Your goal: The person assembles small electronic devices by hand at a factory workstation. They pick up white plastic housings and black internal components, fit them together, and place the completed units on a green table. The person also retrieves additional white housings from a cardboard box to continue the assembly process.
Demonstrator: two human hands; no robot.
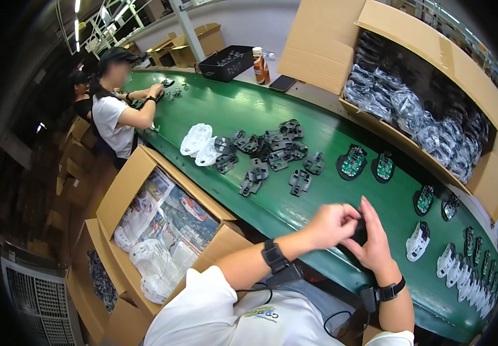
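- We see a small black part (360, 232) held between both hands just above the near edge of the green conveyor belt (249, 109), which serves here as the bench; most of the part is hidden by fingers, so we cannot tell its exact shape.
- Our left hand (331, 225) is curled, its fingertips pinching the part from the left; our right hand (372, 239) cups it from the right, fingers pressed against it and one finger raised.
- We judge the part light, stiff moulded plastic, smooth enough to slip, and best held by its outer edges, as the hands do now.
- Just beyond the hands lie a heap of dark grey plastic frames (272, 151) and two white plastic shells (198, 142) on the belt.
- To the right, green circuit boards in black bases (353, 162) lie apart from each other, and a row of white-and-black assembled pieces (454, 265) runs along the belt's near edge.
- A cardboard box of bagged cables (433, 124) stands behind the belt; another cardboard box with clear bags (162, 225) sits to our left below it.
- Farther up the belt a co-worker (116, 109) in a white shirt reaches onto it, beside a black tray (226, 62) and an orange bottle (260, 66).
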